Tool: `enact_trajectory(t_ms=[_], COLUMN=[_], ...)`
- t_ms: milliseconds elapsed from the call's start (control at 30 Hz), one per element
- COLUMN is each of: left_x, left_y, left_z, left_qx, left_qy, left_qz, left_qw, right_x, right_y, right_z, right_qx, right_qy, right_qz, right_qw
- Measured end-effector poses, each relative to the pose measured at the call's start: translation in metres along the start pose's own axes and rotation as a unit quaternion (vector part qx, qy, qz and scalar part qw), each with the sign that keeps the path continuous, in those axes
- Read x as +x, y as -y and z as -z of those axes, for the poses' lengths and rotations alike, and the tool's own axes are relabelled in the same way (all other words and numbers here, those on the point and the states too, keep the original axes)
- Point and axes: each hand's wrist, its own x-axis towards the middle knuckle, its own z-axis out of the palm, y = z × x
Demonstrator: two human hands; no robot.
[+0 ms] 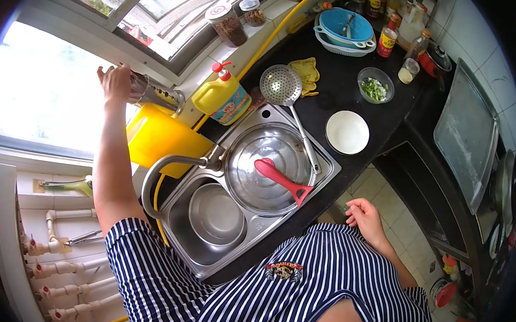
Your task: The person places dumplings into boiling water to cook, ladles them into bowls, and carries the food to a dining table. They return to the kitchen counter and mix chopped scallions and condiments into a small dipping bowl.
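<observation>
My left hand (115, 83) reaches far out to the window side, its fingers bent at the mouth of a perforated metal utensil holder (160, 96). What the fingers grip there is hidden. Held low beside my body, my right hand (365, 219) has loosely curved fingers, somewhat apart, with nothing in them. Near the left hand are a yellow board (168, 139) and a yellow pump bottle (223, 100). A steel lid-like round (250, 190) covers one sink basin, with a red-handled peeler-like tool (280, 180) and the handle of a skimmer (281, 86) over it.
A steel pot (216, 213) sits in the smaller basin under the curved faucet (150, 181). On the black counter are a white bowl (347, 133), a glass bowl of chopped greens (375, 85), a yellow cloth (305, 75), blue basins (344, 26) and several bottles. Jars (226, 26) line the sill.
</observation>
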Motion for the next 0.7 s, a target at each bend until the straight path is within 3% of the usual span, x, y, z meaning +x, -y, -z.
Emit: enact_trajectory(t_ms=[100, 200, 300, 367, 433, 467, 533, 567, 600, 633, 667, 700], left_x=[-0.007, -0.011, -0.021, -0.028, -0.038, -0.047, -0.064, -0.081, -0.101, -0.121, -0.14, -0.163], left_y=[0.005, 0.026, 0.047, 0.055, 0.057, 0.05, 0.031, 0.011, -0.014, -0.046, -0.071, -0.098], left_z=[0.047, 0.057, 0.069, 0.077, 0.091, 0.1, 0.105, 0.114, 0.118, 0.134, 0.139, 0.161], left_qx=[-0.006, 0.003, -0.062, -0.058, -0.205, -0.354, -0.6, -0.618, -0.661, -0.628, -0.636, -0.601], left_qy=[-0.024, -0.156, -0.216, -0.218, -0.177, -0.137, -0.054, -0.026, -0.024, -0.006, -0.013, -0.026], left_qz=[0.051, 0.048, 0.066, 0.086, 0.111, 0.111, 0.009, -0.012, -0.084, -0.065, -0.126, -0.13], left_qw=[0.998, 0.987, 0.972, 0.971, 0.956, 0.918, 0.798, 0.786, 0.745, 0.775, 0.761, 0.788], right_x=[0.002, 0.005, 0.01, 0.015, 0.021, 0.024, 0.025, 0.026, 0.028, 0.029, 0.028, 0.027], right_y=[0.006, 0.009, 0.019, 0.031, 0.048, 0.059, 0.089, 0.101, 0.112, 0.122, 0.131, 0.137], right_z=[-0.002, -0.005, -0.011, -0.017, -0.024, -0.029, -0.04, -0.047, -0.054, -0.062, -0.074, -0.087], right_qx=[-0.005, -0.015, -0.034, -0.065, -0.095, -0.092, -0.085, -0.087, -0.103, -0.118, -0.12, -0.121], right_qy=[0.01, 0.025, 0.03, 0.033, 0.036, 0.036, 0.043, 0.046, 0.055, 0.063, 0.072, 0.081], right_qz=[0.0, -0.002, 0.013, 0.039, 0.065, 0.11, 0.153, 0.154, 0.242, 0.328, 0.388, 0.447], right_qw=[1.0, 1.0, 0.999, 0.997, 0.993, 0.989, 0.984, 0.983, 0.963, 0.935, 0.911, 0.882])
